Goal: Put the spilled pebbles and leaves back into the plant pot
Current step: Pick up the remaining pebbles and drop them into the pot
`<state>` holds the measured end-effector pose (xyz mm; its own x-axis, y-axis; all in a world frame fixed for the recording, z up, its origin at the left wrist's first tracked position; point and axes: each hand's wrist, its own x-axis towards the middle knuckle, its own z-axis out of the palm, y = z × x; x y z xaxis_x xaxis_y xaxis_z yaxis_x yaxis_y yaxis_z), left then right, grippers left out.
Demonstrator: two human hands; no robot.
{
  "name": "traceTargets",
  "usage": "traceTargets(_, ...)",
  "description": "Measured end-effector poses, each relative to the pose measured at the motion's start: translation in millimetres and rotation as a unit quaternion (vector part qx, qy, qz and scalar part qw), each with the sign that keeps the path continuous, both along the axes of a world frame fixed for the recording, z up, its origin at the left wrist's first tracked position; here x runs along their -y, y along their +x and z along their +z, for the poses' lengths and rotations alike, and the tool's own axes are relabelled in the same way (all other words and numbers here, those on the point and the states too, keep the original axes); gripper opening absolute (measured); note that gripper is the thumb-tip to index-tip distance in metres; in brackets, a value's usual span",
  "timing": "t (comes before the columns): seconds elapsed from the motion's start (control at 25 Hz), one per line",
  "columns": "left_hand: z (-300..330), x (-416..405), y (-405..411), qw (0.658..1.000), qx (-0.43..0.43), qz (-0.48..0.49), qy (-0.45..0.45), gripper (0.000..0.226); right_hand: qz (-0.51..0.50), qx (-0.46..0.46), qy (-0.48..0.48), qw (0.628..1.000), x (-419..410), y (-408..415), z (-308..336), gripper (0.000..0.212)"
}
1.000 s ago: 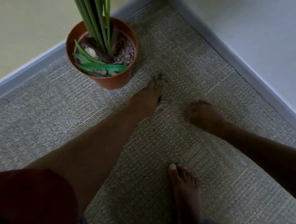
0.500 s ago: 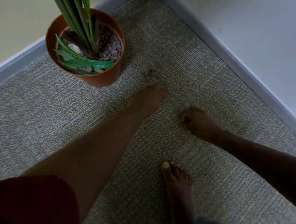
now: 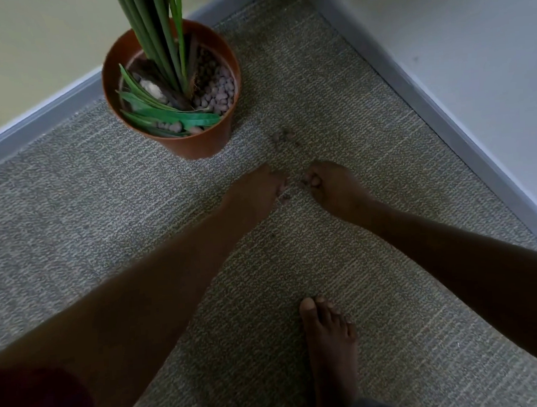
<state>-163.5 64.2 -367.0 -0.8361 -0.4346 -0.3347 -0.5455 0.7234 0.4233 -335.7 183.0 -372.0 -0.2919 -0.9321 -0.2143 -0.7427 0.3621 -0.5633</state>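
A terracotta plant pot [image 3: 201, 144] stands on the carpet near the corner, holding tall green stems, fallen green leaves [image 3: 174, 116] and brown pebbles [image 3: 219, 90]. A few spilled pebbles [image 3: 283, 136] lie on the carpet to the right of the pot. My left hand [image 3: 253, 188] reaches down to the carpet, its fingertips curled under beside a loose pebble [image 3: 284, 198]; its grip is hidden. My right hand [image 3: 332, 185] faces it, a small gap apart, with its fingers curled around small pebbles.
Grey skirting boards [image 3: 438, 117] run along two walls that meet in a corner behind the pot. My bare foot [image 3: 329, 341] stands on the carpet below the hands. A dark red garment [image 3: 37, 403] fills the lower left.
My right hand has moved up and left, close to my left hand. The left hand has drawn back slightly from the spilled pebbles. The view has shifted, so the pot sits more to the right.
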Motion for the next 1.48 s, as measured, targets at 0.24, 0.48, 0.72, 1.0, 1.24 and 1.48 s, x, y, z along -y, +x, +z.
traceTargets(0.24,11,0,6,0.999,0.017,0.021,-0.019,0.031,0.041,-0.01,-0.015,0.999,19,6,-6,0.009)
traceTargets(0.48,14,1,11,0.999,0.025,0.021,-0.033,0.027,0.143,0.005,0.028,0.989,22,29,-3,0.022)
traceTargets(0.72,12,0,20,0.999,0.036,0.008,-0.033,0.026,0.168,-0.018,0.029,0.985,18,45,-3,0.006)
traceTargets(1.0,18,3,23,0.992,0.072,-0.042,-0.099,0.03,0.114,-0.038,0.033,0.992,16,51,0,0.007)
traceTargets(1.24,23,4,29,0.994,0.052,-0.009,-0.099,0.025,0.067,0.019,-0.007,0.998,20,38,6,0.007)
traceTargets(1.48,80,26,27,0.993,-0.067,0.078,-0.058,0.016,-0.001,0.081,-0.069,0.994,65,32,69,0.008)
